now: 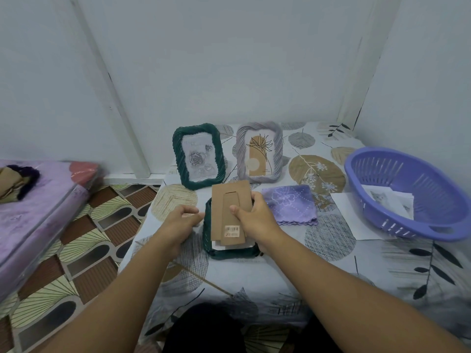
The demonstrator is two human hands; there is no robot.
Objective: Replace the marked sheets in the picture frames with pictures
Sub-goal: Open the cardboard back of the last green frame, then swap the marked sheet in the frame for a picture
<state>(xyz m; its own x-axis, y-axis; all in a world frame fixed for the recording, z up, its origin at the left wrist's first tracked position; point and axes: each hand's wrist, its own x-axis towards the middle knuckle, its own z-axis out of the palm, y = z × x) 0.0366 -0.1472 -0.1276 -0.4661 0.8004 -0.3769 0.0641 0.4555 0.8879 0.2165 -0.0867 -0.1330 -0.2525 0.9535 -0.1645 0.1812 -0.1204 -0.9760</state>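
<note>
At the centre of the frame, a person is working on a dark green picture frame (230, 250) lying face down on a table covered with a leaf-patterned cloth (331, 263). The right hand (254, 215) is gripping the frame's brown cardboard backing board (229, 200), thumb pressing on its fold-out stand, while the left hand (182, 221) is curling its fingers against the frame's left edge. A white sheet is peeking out under the board's lower end. A small barcode sticker (232, 231) is sitting near the bottom of the stand; its print is too small to read.

Above centre, two more frames are standing upright side by side: a dark green one (198, 155) showing a grey rose print with faint, illegible script, and a grey one (260, 151) showing a tan plant drawing. A folded purple cloth (290, 205) is lying just right of the hands. At the right edge, a purple plastic basket (397, 174) is holding printed pictures (382, 197), one showing a cat.
</note>
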